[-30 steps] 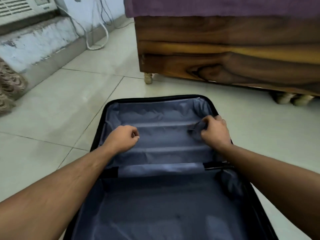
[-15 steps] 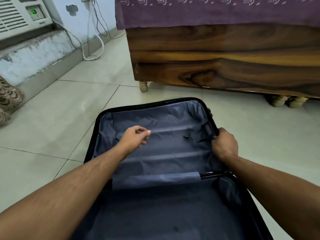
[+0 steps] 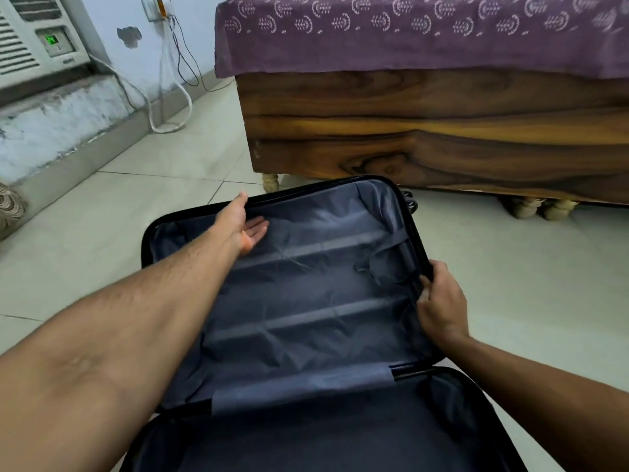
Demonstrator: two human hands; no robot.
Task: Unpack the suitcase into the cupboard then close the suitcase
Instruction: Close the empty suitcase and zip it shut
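Observation:
A black suitcase point(image 3: 413, 233) lies open on the tiled floor, its grey-blue lining bare in both halves. Its far half is tilted up off the floor. My left hand point(image 3: 242, 221) reaches forward with straight fingers, close to the far rim of that half, palm facing right. My right hand point(image 3: 439, 301) grips the right rim of the same half, fingers curled over the edge. The near half point(image 3: 306, 437) lies flat below my forearms. No cupboard is in view.
A wooden bed point(image 3: 442, 131) with a purple patterned cover stands just beyond the suitcase, on short turned legs point(image 3: 270, 182). A white air conditioner point(image 3: 30, 46) sits on a ledge at the left, with cables point(image 3: 170, 97) hanging down the wall. Pale floor tiles surround the case.
My left hand has opened and stretched forward to the far rim. My right hand has slid from the lining to the right rim and gripped it. The far half has lifted.

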